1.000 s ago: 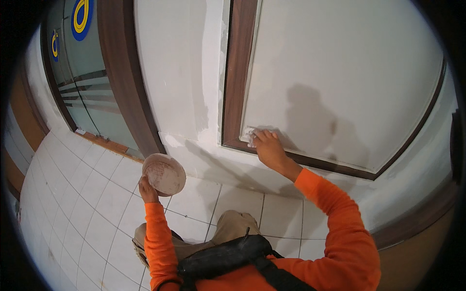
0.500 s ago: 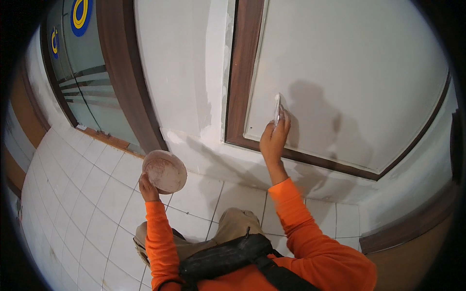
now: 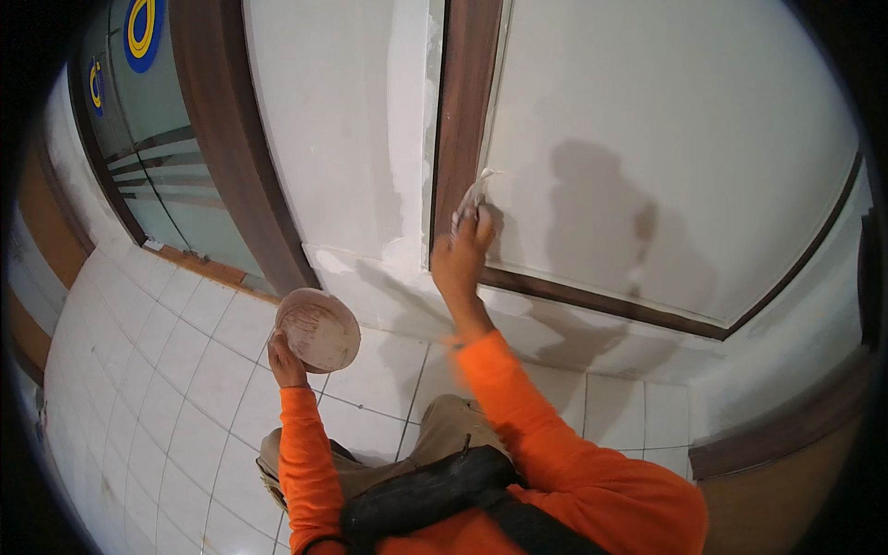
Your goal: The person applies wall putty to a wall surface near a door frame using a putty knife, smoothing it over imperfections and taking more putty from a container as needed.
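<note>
Right hand [image 3: 460, 264] had fingers pinched round a pale scraper-like tool [image 3: 474, 191], pointing up and slightly right by the wooden frame [image 3: 463, 102]'s inner edge. Left hand [image 3: 288, 361] gripped the pinkish bowl [image 3: 321, 333]; well apart, lower left.

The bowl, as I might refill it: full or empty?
Not full: the bowl in the left hand shows reddish through pale smears; cannot tell their depth.

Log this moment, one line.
left grip: holds round bowl; right grip: holds thin pale tool; tool tip: near left edge of white panel, beside brown frame
</note>
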A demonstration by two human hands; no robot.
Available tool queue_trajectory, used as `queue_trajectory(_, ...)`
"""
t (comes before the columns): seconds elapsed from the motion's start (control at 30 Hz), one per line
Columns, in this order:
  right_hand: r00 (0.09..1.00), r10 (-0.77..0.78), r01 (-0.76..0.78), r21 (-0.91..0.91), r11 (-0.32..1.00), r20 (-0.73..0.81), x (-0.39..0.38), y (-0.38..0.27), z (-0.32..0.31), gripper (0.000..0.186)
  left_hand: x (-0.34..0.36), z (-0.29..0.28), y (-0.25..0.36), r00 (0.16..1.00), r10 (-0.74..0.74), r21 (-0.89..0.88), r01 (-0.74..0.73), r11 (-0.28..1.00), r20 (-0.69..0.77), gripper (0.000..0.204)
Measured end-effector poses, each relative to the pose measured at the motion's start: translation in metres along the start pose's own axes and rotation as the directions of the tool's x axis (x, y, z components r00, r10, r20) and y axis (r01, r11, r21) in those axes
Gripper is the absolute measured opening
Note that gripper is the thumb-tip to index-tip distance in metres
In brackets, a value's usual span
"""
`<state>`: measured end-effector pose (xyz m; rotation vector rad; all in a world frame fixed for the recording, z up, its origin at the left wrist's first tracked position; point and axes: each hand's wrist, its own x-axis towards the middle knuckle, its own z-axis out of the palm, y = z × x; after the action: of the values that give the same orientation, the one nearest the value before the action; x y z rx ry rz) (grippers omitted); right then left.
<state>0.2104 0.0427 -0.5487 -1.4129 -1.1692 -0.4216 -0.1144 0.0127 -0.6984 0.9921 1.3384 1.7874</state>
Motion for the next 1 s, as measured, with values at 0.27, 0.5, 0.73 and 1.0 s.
queue_trajectory(0.27,0.807,-0.533,0.59,-0.395,0.704,0.255,0.128,0.011,-0.122,0.044,0.003,0.008,-0.01,0.997,0.072,-0.02,-0.071,0.997,0.011,0.043)
queue_trajectory(0.5,0.502,-0.808,0.767,-0.591,0.252,0.308,0.258,-0.024,-0.134,0.04,-0.003,0.011,0.01,0.999,0.05,0.004,-0.05,0.999,0.004,0.044)
queue_trajectory(0.73,0.534,-0.738,0.789,-0.556,0.26,0.413,0.227,0.0,-0.119,0.037,-0.005,0.009,0.006,0.995,0.092,0.047,-0.091,0.995,-0.029,0.045)
queue_trajectory(1.0,0.507,-0.585,0.861,-0.349,0.369,0.633,0.102,0.063,-0.104,0.031,0.005,0.003,-0.015,0.998,0.069,0.103,-0.07,0.992,0.012,0.049)
